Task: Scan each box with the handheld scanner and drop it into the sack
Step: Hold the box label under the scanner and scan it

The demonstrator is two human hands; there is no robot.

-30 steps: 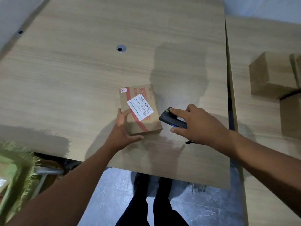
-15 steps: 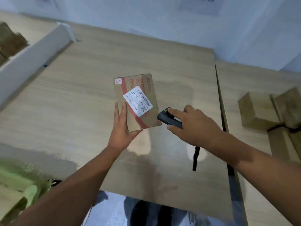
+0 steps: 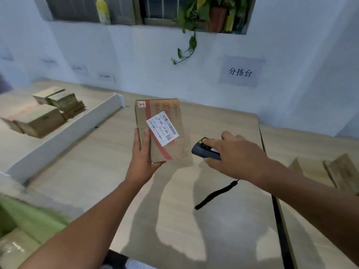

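Hands (image 3: 144,162) above wooden table (image 3: 223,220), pale wall (image 3: 136,55) behind.

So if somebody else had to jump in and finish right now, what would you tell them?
Left hand: holds the cardboard box up off the table, its white barcode label facing you.
Right hand: grips the black handheld scanner, nose toward the box, wrist strap hanging below.
The green sack is at your lower left.
More boxes wait on the right; a pile of boxes sits behind the white divider on the left.
No telling whether this box has beeped yet.
Left to do: scan this label, drop the box in the sack, then do the others.
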